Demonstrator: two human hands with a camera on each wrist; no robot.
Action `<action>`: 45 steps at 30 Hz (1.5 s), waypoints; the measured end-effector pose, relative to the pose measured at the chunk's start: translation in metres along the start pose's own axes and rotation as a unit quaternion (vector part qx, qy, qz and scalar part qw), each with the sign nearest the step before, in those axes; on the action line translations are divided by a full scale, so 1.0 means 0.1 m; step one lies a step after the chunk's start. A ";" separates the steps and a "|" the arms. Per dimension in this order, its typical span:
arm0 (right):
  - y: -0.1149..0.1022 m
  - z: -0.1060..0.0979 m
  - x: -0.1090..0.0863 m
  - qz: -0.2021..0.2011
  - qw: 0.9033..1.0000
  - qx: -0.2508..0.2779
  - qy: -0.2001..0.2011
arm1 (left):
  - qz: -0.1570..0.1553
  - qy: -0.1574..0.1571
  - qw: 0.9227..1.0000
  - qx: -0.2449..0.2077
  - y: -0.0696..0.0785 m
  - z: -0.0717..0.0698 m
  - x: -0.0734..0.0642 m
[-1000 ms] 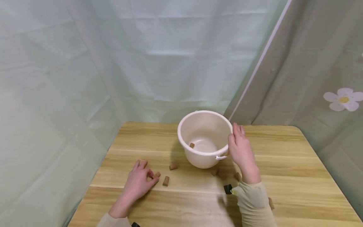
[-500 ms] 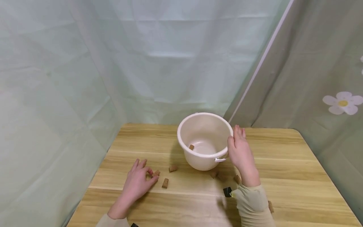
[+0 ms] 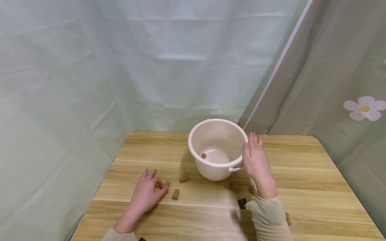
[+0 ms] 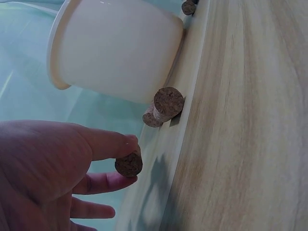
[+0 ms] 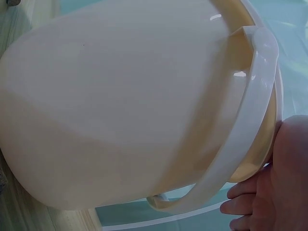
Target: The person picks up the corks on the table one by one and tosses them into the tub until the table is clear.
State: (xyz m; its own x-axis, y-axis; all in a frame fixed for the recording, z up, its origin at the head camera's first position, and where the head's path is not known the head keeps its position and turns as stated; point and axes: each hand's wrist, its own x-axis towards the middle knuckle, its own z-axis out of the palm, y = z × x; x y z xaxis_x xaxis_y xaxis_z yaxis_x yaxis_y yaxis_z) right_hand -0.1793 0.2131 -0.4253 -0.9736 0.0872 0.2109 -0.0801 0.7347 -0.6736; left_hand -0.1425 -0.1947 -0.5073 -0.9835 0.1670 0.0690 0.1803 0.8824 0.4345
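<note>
My left hand (image 3: 145, 195) pinches a cork stopper (image 4: 129, 165) between thumb and index finger, close over the table; the other fingers stretch out beyond it. Nearby lie two loose corks, one upright-looking cork (image 3: 175, 194) and one on its side (image 3: 183, 178). A white plastic bucket (image 3: 214, 171) stands upright right of them, with a single cork (image 3: 203, 156) visible on its bottom. Against the bucket's right rim rests my right hand (image 3: 256, 161), its fingers straight along the outside. The bucket's handle (image 5: 250, 110) hangs down in the right wrist view.
More corks lie on the wooden table (image 3: 316, 187): one cork (image 3: 227, 184) in front of the bucket, another cork (image 3: 252, 189) beside the right wrist, and a third cork (image 3: 288, 219) partly behind the right sleeve (image 3: 271, 214). Pale curtains (image 3: 193, 67) enclose the table's far and side edges.
Both hands, the bucket and the corks keep nearly the same places. The head view shifts slightly.
</note>
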 end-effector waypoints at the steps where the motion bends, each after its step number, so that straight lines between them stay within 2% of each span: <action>1: 0.00 0.00 0.00 0.000 1.000 0.000 0.000 | 0.001 0.000 1.000 -0.001 0.00 0.00 0.00; 14: 0.03 0.01 0.02 0.004 1.000 -0.005 0.000 | 0.009 0.000 1.000 -0.003 0.04 -0.01 0.04; 22: 0.03 0.01 0.02 0.014 1.000 0.004 -0.001 | 0.035 -0.003 0.999 -0.029 0.09 -0.01 0.03; 37: 0.02 0.00 0.03 0.012 1.000 0.009 0.003 | 0.044 0.018 0.998 -0.050 0.08 -0.03 0.02; 45: 0.02 0.00 0.02 0.014 1.000 0.006 0.004 | 0.053 0.044 0.995 -0.071 0.13 -0.06 0.04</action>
State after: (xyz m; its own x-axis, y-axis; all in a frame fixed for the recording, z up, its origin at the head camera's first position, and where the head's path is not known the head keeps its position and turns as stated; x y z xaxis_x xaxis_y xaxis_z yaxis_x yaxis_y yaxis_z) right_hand -0.1813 0.2147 -0.4261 -0.9741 0.1131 0.1960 -0.0545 0.7234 -0.6883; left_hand -0.1438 -0.1853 -0.4965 -0.9577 0.2106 0.1963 0.2850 0.7905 0.5421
